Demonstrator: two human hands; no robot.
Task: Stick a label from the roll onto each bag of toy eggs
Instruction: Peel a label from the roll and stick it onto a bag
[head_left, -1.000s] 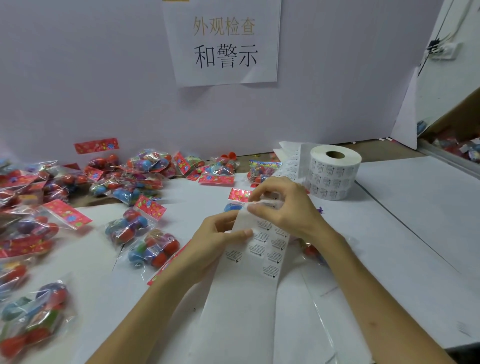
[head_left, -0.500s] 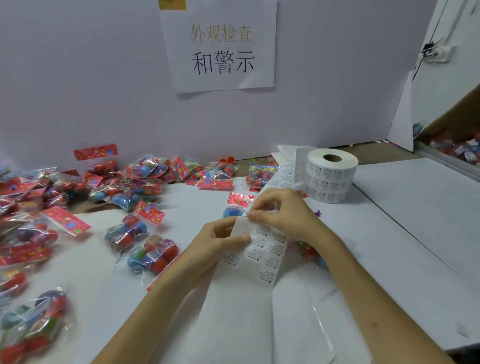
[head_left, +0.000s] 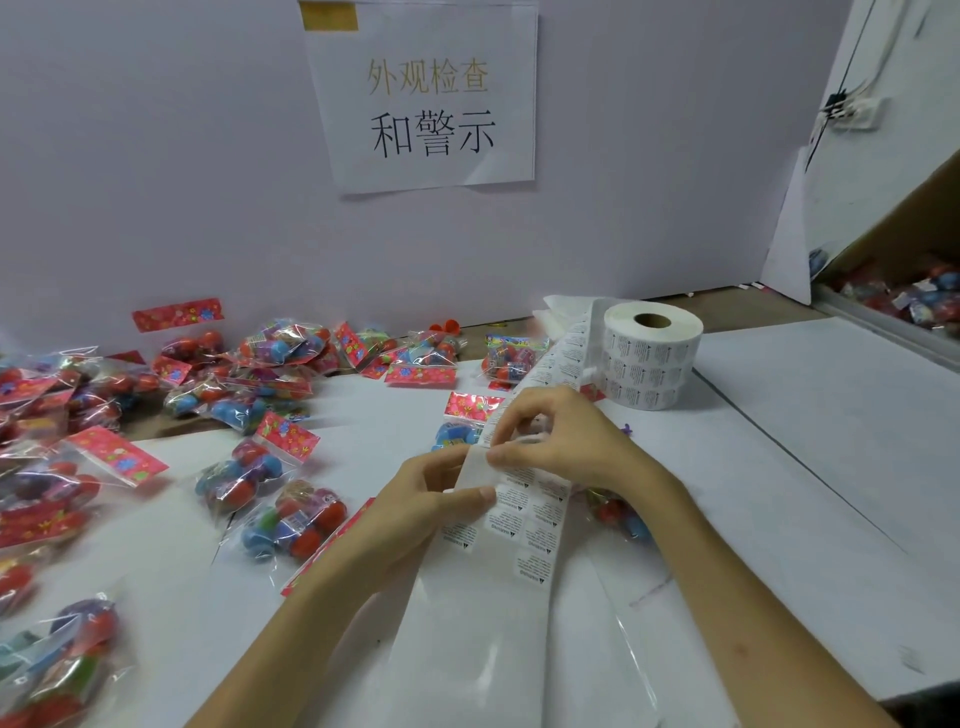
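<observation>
Now peeling: left hand (head_left: 428, 501) pinches the label strip (head_left: 527, 525); right hand (head_left: 563, 441) pinches its upper edge, apparently lifting a label. Roll (head_left: 649, 358) stands behind, bags (head_left: 293, 522) lie left. Next, likely: a clean peel, then the nearest bag.

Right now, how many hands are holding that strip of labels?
2. The left hand pinches the label strip at its left edge; the right hand pinches it just above, towards the label roll.

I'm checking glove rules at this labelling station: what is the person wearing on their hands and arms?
Nothing: the left hand and right hand are bare, without gloves, rings or watch. Both forearms are uncovered down to the picture's edge; no sleeve shows.
</observation>
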